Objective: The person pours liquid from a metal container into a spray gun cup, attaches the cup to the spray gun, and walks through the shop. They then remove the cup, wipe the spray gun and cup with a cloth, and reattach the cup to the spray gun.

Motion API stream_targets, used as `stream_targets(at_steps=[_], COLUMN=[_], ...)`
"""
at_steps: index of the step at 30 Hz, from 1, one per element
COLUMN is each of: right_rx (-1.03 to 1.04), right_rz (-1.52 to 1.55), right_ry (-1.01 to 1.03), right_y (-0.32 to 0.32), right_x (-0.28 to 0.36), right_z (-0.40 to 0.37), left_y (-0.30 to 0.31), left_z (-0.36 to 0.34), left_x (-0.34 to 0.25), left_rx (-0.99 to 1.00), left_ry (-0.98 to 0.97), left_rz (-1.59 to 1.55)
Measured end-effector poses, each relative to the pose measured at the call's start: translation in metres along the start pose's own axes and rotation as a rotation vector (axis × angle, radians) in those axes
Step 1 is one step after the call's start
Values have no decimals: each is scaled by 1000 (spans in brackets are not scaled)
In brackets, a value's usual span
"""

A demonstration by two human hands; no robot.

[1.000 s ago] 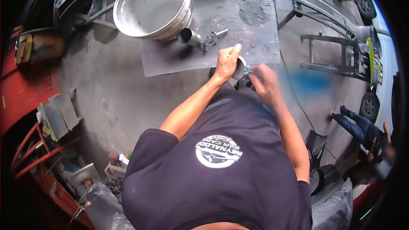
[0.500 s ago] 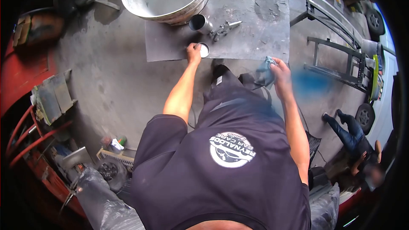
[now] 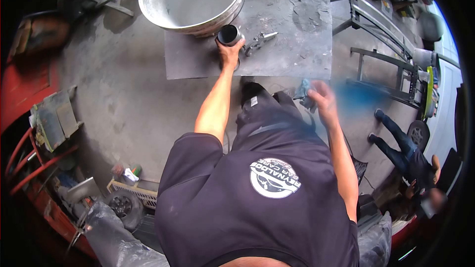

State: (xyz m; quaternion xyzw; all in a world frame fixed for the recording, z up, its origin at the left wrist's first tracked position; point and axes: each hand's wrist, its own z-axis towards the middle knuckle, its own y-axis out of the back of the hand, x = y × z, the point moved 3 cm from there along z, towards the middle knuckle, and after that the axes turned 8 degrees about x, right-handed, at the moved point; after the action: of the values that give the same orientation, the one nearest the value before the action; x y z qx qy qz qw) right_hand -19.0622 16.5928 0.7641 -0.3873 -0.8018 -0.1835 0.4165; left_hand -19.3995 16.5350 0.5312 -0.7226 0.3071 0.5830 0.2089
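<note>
A worker bends over a dark floor mat (image 3: 287, 24) on the concrete of a repair yard. The left hand (image 3: 230, 53) reaches onto the mat's near half, thumb and fingers curled around the near side of a dark metal cup (image 3: 229, 33) that lies on its side close to the mat's far edge. The right hand (image 3: 322, 100) is off the mat, just short of its near right corner, and is blurred; its fingers are bunched shut on a blue cloth (image 3: 303, 89).

A small metal fitting (image 3: 258, 40) lies on the mat just right of the cup, apart from the fingers. A large grey basin (image 3: 148, 0) overlaps the mat's far left corner and stands hard against the cup. The worker's dark trouser leg (image 3: 257, 100) comes up to the mat's near edge, between the two arms.

Right of the mat stand welded metal frames (image 3: 381, 24); beyond them another person (image 3: 403, 151) lies on the ground. Well left of the mat are red hoses (image 3: 29, 160), and nearer the camera a wheel (image 3: 121, 206).
</note>
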Motion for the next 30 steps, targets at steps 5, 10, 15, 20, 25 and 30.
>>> stream_targets(at_steps=[5,10,15,20,25,30], right_rx=[21,-118,-188,-226,-52,68], right_rz=[-41,-205,-646,-1237,-1437,-1428], right_ry=[2,146,437,849,645,620], right_y=[-2,-18,-41,-66,-54,-41], right_x=[3,41,89,97,69,55], right_z=[2,8,26,48,53,60], left_y=[-17,-43,-58,-77,-80,-82], left_z=[-16,-47,-69,-85,-94,-100], left_x=[-13,-67,-130,-167,-172,-168], left_rx=[-14,131,249,351,431,480], left_ry=[-156,-444,-630,-794,-854,-891], left_rz=[78,295,336,389,424,429])
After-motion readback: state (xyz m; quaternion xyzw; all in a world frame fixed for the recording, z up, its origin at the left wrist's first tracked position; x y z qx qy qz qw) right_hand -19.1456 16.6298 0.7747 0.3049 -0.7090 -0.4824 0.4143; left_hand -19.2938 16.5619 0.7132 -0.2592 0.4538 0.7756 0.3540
